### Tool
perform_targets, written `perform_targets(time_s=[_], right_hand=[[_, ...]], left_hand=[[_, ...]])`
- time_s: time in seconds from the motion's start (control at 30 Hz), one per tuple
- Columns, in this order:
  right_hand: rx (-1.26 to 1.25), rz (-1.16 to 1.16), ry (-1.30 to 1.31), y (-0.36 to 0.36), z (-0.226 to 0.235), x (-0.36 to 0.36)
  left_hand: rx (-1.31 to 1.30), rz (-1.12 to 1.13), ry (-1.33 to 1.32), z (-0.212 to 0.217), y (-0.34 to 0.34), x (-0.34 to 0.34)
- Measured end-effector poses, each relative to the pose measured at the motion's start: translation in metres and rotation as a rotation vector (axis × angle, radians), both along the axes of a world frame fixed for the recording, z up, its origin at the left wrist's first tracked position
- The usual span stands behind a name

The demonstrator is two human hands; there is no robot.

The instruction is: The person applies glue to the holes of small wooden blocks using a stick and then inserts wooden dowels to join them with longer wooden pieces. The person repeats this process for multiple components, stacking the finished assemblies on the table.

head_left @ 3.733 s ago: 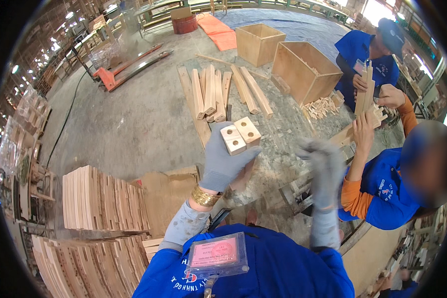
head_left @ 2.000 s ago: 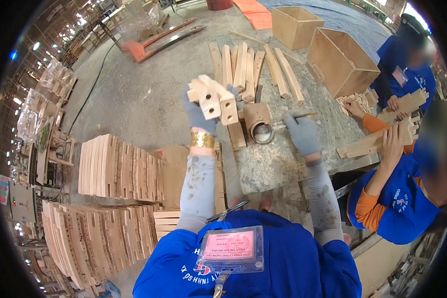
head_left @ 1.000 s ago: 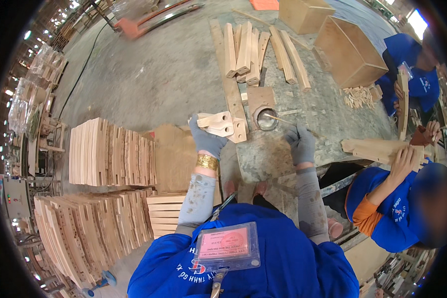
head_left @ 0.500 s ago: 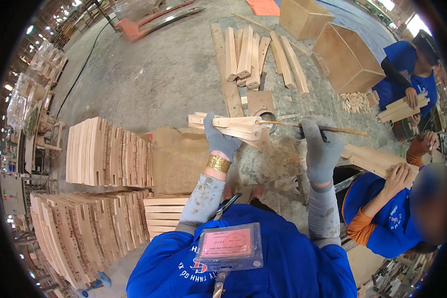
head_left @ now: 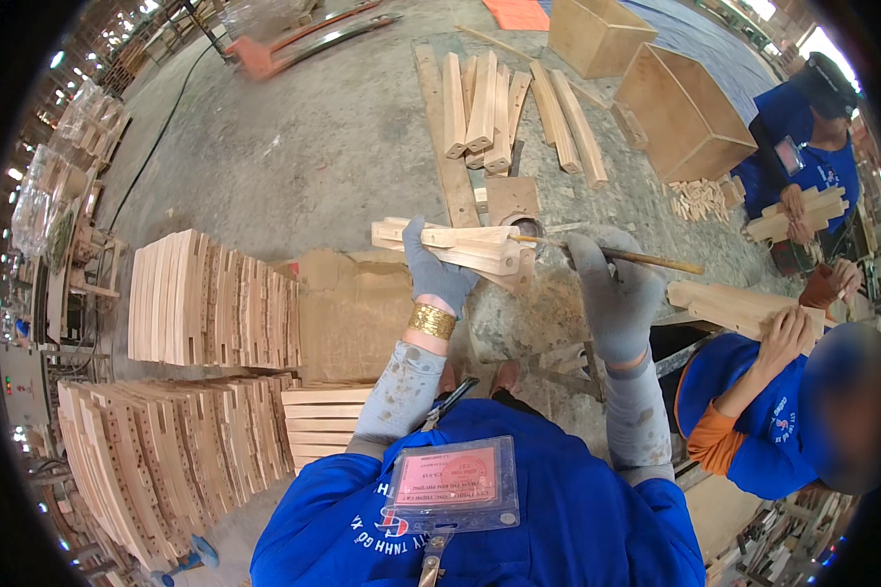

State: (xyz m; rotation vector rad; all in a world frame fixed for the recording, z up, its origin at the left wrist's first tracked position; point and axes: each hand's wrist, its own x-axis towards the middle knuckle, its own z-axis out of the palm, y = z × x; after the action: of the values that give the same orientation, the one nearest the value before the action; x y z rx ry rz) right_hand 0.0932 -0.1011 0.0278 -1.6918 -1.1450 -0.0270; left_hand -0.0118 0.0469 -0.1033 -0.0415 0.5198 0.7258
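Note:
My left hand, in a grey glove, is closed around several light wooden pieces with holes in their ends. The pieces point right, their drilled ends toward my other hand. My right hand, gloved too, grips a thin wooden stick like a brush handle. Its narrow left tip meets the end of the upper piece, near a hole. Just behind the pieces stands a small round pot, partly hidden by them.
Stacked slotted wooden parts stand at left beside a cardboard sheet. Ahead lie wooden bars, two open wooden boxes and a heap of dowels. Two co-workers at right hold wood; the nearer one's hand is close to my right arm.
My right hand has shifted a little left with the stick, bringing its tip slightly further along at the piece's end. My left hand stays nearly still. The far co-worker's wood has moved slightly.

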Motion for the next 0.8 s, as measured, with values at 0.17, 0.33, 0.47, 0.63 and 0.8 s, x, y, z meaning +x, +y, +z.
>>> perform_targets(time_s=[0.17, 0.33, 0.47, 0.63, 0.8], right_hand=[[0.138, -0.141, 0.642, -0.004, 0.012, -0.002], [0.171, -0.101, 0.576, -0.013, 0.012, -0.001], [0.007, -0.105, 0.440, -0.017, 0.006, 0.001], [0.000, 0.025, 0.264, -0.011, -0.003, 0.003], [-0.053, 0.143, 0.103, -0.007, 0.004, 0.001]], left_hand=[[0.019, 0.033, 0.046, 0.006, -0.003, 0.001], [0.055, 0.030, 0.035, 0.014, -0.004, 0.000], [0.076, 0.015, 0.035, 0.011, 0.000, 0.001], [0.060, 0.001, -0.033, 0.006, 0.003, 0.005], [0.053, 0.008, -0.046, 0.007, 0.002, 0.006]])
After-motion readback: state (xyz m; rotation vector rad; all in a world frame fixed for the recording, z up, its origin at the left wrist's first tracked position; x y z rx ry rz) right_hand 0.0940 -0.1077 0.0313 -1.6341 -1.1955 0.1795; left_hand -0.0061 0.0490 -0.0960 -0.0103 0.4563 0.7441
